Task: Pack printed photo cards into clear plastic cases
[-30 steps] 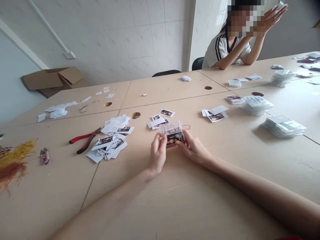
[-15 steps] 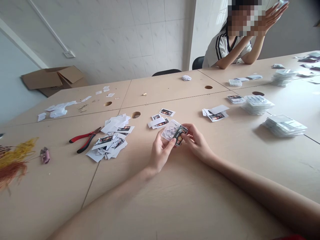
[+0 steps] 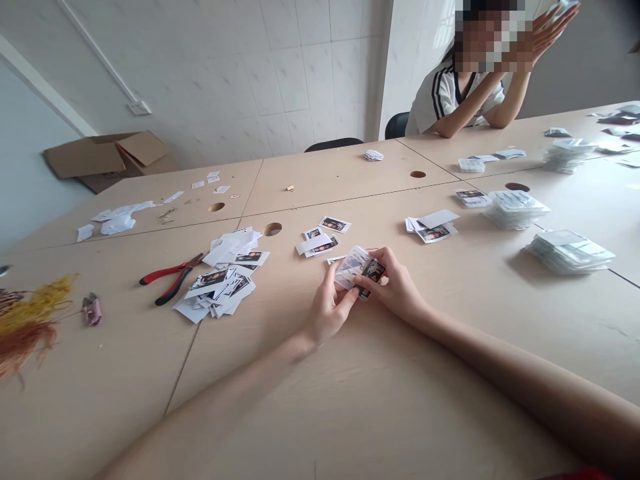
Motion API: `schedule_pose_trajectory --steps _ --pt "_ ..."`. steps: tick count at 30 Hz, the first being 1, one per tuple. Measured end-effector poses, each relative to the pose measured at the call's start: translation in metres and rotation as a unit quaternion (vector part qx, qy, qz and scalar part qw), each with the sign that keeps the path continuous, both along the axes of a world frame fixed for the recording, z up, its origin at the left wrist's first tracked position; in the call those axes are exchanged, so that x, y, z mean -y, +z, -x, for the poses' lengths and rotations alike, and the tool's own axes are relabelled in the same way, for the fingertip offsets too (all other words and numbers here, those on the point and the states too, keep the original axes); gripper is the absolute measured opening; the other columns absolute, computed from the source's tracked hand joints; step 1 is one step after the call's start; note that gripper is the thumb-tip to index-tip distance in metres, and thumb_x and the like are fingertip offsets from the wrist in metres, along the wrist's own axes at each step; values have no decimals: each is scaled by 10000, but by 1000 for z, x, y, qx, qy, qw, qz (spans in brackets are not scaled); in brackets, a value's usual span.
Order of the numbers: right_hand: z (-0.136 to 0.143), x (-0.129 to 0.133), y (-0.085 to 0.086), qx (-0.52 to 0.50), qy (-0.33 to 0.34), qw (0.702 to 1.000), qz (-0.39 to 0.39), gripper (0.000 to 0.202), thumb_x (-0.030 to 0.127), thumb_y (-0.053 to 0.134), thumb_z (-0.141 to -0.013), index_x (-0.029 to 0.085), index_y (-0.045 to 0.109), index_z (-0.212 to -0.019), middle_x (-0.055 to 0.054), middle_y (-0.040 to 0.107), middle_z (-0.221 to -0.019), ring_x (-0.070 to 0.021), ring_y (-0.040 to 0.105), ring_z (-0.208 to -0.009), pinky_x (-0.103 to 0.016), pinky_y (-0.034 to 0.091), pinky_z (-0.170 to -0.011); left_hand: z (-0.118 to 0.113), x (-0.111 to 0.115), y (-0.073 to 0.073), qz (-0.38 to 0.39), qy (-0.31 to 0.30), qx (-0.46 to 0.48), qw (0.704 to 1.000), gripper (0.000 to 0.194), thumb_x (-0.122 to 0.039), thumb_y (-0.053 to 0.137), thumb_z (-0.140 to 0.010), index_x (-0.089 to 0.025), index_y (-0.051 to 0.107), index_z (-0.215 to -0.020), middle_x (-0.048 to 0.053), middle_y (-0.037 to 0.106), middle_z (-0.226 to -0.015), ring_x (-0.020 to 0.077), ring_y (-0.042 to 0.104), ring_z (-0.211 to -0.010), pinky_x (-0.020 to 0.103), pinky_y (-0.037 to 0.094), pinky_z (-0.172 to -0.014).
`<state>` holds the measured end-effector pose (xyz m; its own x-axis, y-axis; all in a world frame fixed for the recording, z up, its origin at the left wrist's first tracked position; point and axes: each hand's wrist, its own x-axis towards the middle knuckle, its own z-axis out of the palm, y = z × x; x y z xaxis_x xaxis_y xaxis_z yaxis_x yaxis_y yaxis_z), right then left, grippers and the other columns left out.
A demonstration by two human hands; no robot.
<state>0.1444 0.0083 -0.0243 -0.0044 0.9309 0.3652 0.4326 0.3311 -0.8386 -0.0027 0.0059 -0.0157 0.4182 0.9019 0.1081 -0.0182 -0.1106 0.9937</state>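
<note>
The clear packet (image 3: 351,265) has swung aslant, pinched in the closed fingers of left hand (image 3: 327,312) and right hand (image 3: 403,290), likely light and slick, best held by its edges.

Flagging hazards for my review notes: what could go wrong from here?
The left hand and right hand both pinch the clear packet, so uneven pressure might bend it. The loose paper pile reaches close to a table hole; a nudged slip could drop in. The stack of clear packets at right has uneven edges, and a bump from the right forearm might topple it.
</note>
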Motion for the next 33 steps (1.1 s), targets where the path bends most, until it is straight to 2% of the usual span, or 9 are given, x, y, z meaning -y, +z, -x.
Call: schedule_pose_trajectory --steps 7,12,15,17,21,23,30,33 --pt "-2 -1 -2 -36 -1 999 -23 138 324 485 -786 192 447 -802 -18 573 -778 -118 516 -639 -218 397 -527 -1 1 2 17 -13 16 1000 471 -227 513 -771 -212 328 -1203 83 569 -1099 190 568 -964 329 449 -840" --pt "-4 -3 -3 -51 -22 998 -27 205 338 407 -828 195 401 -681 18 509 -620 -88 441 -509 -204 373 -473 -2 3 5 14 -7 0 1000 478 -229 554 -742 -211 372 -1184 73 600 -1022 201 585 -907 317 477 -764" --pt "-4 -3 -3 -39 -17 999 -23 188 340 390 -835 196 420 -718 1 537 -677 -100 467 -545 -220 396 -508 -2 3 4 15 -8 -1 1000 481 -228 555 -742 -208 364 -1184 83 572 -1075 200 568 -946 314 463 -803" --pt "-3 -2 -3 -17 -6 1000 -24 162 359 456 -800 198 439 -797 -17 561 -764 -119 503 -606 -233 411 -533 -2 2 3 17 -5 5 1000 472 -229 542 -753 -214 350 -1183 79 569 -1073 192 564 -952 315 453 -820" --pt "-1 0 -2 23 10 999 -25 380 392 608 -682 199 428 -957 -51 547 -901 -154 544 -726 -259 439 -584 -1 1 1 15 6 1 1000 417 -239 518 -770 -213 367 -1158 67 588 -1004 177 575 -897 318 459 -797" --pt "0 0 -2 27 10 999 -25 401 388 614 -678 199 430 -979 -58 542 -917 -162 548 -759 -265 440 -600 -1 1 0 9 6 1 1000 408 -236 521 -768 -208 382 -1151 68 584 -1016 176 568 -913 317 451 -812" --pt "-1 1 -1 -7 6 999 -34 167 287 544 -745 198 452 -851 -37 582 -862 -147 550 -720 -236 411 -561 -1 0 0 20 -6 -1 1000 445 -236 527 -766 -209 359 -1177 73 578 -1050 175 572 -920 312 452 -818" --pt "-4 0 -1 -22 10 999 -46 82 268 467 -794 191 454 -767 -15 573 -770 -121 528 -649 -218 396 -544 -1 0 1 19 -20 -1 1000 426 -228 511 -779 -202 360 -1176 80 563 -1078 182 558 -955 322 440 -842"
